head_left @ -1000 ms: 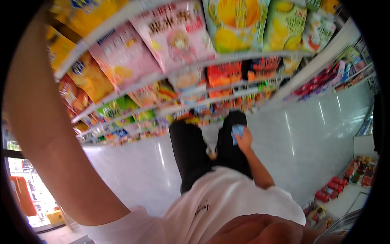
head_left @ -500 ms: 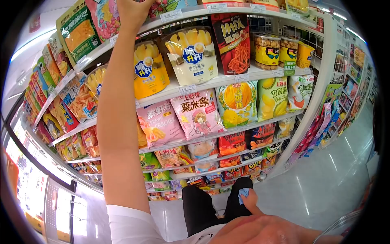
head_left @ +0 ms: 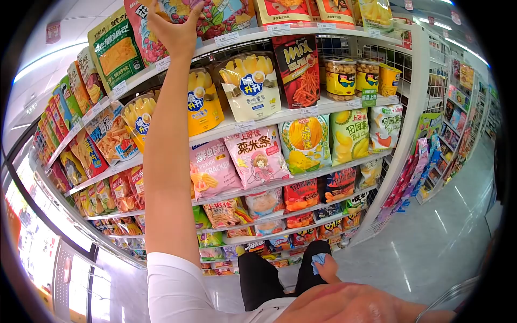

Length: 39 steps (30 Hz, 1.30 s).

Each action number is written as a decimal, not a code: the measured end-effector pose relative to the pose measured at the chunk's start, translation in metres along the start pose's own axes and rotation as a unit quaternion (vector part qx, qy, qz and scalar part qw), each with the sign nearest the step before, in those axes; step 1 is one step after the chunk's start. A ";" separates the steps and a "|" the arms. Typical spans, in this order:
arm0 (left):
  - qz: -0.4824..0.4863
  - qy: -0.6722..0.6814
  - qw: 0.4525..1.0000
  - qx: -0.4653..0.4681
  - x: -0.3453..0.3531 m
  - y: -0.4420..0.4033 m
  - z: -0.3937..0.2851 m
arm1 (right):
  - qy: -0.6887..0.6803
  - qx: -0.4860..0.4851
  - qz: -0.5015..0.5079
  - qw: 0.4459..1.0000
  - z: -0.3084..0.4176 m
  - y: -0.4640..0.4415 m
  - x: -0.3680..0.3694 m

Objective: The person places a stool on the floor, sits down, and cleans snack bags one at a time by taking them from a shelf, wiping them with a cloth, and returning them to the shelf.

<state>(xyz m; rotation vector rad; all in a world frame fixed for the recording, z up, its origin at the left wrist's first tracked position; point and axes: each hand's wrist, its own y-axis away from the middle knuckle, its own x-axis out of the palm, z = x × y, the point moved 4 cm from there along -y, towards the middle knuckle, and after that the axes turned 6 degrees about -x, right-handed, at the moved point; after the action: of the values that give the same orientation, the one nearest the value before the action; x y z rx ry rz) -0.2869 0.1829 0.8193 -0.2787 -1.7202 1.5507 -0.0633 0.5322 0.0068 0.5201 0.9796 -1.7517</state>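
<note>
My left hand (head_left: 175, 29) is raised to the top shelf, its thumb and fingers spread in front of a bag with a berry print (head_left: 223, 15). Left of it stands a green snack bag (head_left: 116, 51). Low down, near my knee, my right hand (head_left: 327, 267) is closed on a blue cloth (head_left: 319, 260). Below my left hand, a yellow bag of fries snacks (head_left: 204, 105) and a white one (head_left: 249, 86) stand on the second shelf, partly behind my forearm.
A red box (head_left: 295, 70) and lidded nut jars (head_left: 340, 79) stand farther right on the second shelf. Pink bags (head_left: 257, 157) fill part of the shelf below. At right, the shelf unit's white end post (head_left: 419, 70) borders an aisle floor (head_left: 436, 237).
The view has tilted up from the lower shelves to the top one, bringing my left hand into sight. Since the middle frame, its fingers show more fully. My right hand still holds the cloth.
</note>
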 end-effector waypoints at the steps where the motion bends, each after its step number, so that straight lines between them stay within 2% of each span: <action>1: -0.020 0.001 0.999 0.044 -0.001 -0.001 -0.001 | 0.000 -0.004 -0.003 1.000 0.000 0.000 0.001; 4: 0.000 0.065 0.998 0.015 -0.001 -0.007 0.004 | 0.003 -0.006 -0.005 1.000 0.003 -0.002 -0.001; 7: -0.018 0.095 0.995 0.035 -0.007 -0.014 0.000 | 0.001 0.011 0.005 1.000 0.006 -0.003 -0.009; 11: 0.041 0.317 0.941 -0.115 -0.030 -0.013 -0.042 | -0.008 0.027 0.011 1.000 0.005 -0.004 -0.013; 15: 0.083 0.298 0.932 -0.187 -0.077 0.036 -0.068 | -0.003 0.026 0.019 0.999 0.000 -0.003 -0.006; 16: 0.105 0.325 0.911 -0.233 -0.093 0.060 -0.088 | -0.007 0.047 0.069 0.996 -0.003 -0.002 -0.004; 19: 0.164 0.385 0.824 -0.381 -0.150 0.150 -0.144 | -0.008 0.070 0.095 0.993 -0.001 -0.002 -0.004; 21: 0.180 0.410 0.778 -0.442 -0.185 0.239 -0.162 | -0.015 0.029 0.040 0.999 0.005 -0.001 -0.006; 22: 0.201 0.413 0.744 -0.485 -0.207 0.292 -0.171 | -0.019 0.009 0.011 1.000 0.009 0.000 -0.007; 23: 0.217 0.426 0.687 -0.546 -0.227 0.336 -0.192 | -0.043 -0.007 -0.006 0.999 -0.001 0.005 0.006; 24: 0.233 0.409 0.659 -0.586 -0.248 0.364 -0.220 | -0.065 -0.022 -0.025 0.997 -0.027 0.012 0.032; 25: 0.266 0.440 0.627 -0.585 -0.266 0.407 -0.235 | -0.086 -0.038 -0.045 0.995 -0.043 0.012 0.045; 26: 0.270 0.449 0.589 -0.615 -0.287 0.451 -0.252 | -0.044 0.039 0.000 0.998 -0.032 0.012 0.030; 27: 0.274 0.459 0.551 -0.641 -0.302 0.484 -0.268 | -0.080 0.044 -0.007 0.996 -0.021 0.015 0.019; 29: 0.285 0.457 0.448 -0.713 -0.324 0.503 -0.298 | -0.152 0.049 -0.024 0.987 -0.009 0.017 0.006; 31: 0.289 0.445 0.409 -0.742 -0.349 0.545 -0.309 | -0.219 0.049 -0.040 0.974 -0.009 0.012 -0.002; 32: 0.296 0.431 0.399 -0.753 -0.359 0.557 -0.310 | -0.252 0.047 -0.046 0.966 -0.011 0.008 -0.004; 34: 0.300 0.409 0.395 -0.766 -0.378 0.582 -0.311 | -0.406 0.227 -0.054 0.884 -0.059 0.018 0.022; 35: 0.305 0.395 0.393 -0.772 -0.384 0.590 -0.309 | -0.437 0.265 -0.040 0.859 -0.056 0.015 0.013; 36: 0.317 0.360 0.361 -0.800 -0.390 0.591 -0.308 | -0.466 0.305 -0.025 0.830 -0.044 0.017 -0.014; 37: 0.327 0.340 0.353 -0.808 -0.397 0.603 -0.307 | -0.493 0.345 -0.011 0.799 -0.030 0.021 -0.039; 39: 0.351 0.299 0.334 -0.822 -0.412 0.632 -0.302 | -0.591 0.363 -0.006 0.720 -0.007 0.030 -0.058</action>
<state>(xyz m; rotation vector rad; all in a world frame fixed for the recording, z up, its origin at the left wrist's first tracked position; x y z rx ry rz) -0.0212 0.2924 0.0593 -2.4093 -1.7653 -0.7630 -0.0139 0.5658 0.0341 -0.2207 -0.6489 -1.9196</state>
